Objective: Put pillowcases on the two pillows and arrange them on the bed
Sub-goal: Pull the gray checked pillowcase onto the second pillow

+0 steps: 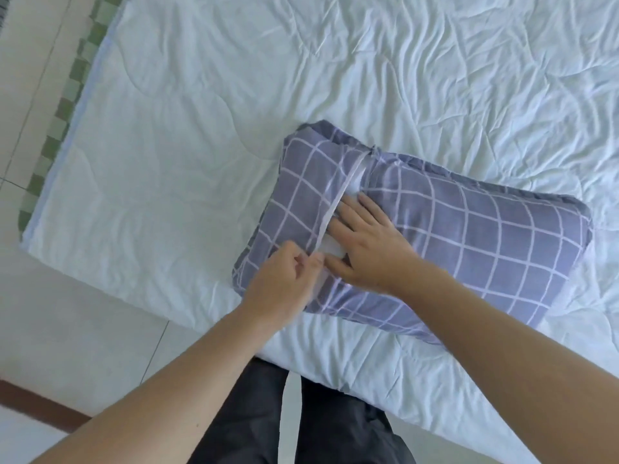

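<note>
A pillow in a blue-grey pillowcase with a white grid (485, 249) lies on the bed near its front corner. The case's opening runs across the left part of the pillow, and a strip of the white pillow (330, 246) shows in the gap. My left hand (284, 279) pinches the edge of the flap at the near end of the opening. My right hand (365, 242) lies flat on the pillow beside the opening, fingertips at the gap. Only one pillow is in view.
The bed is covered with a wrinkled pale quilt (368, 78) that fills most of the view. Its left edge shows a green checked sheet (63, 105). A pale tiled floor (67, 313) lies to the left and in front, where my dark trousers (268, 413) stand.
</note>
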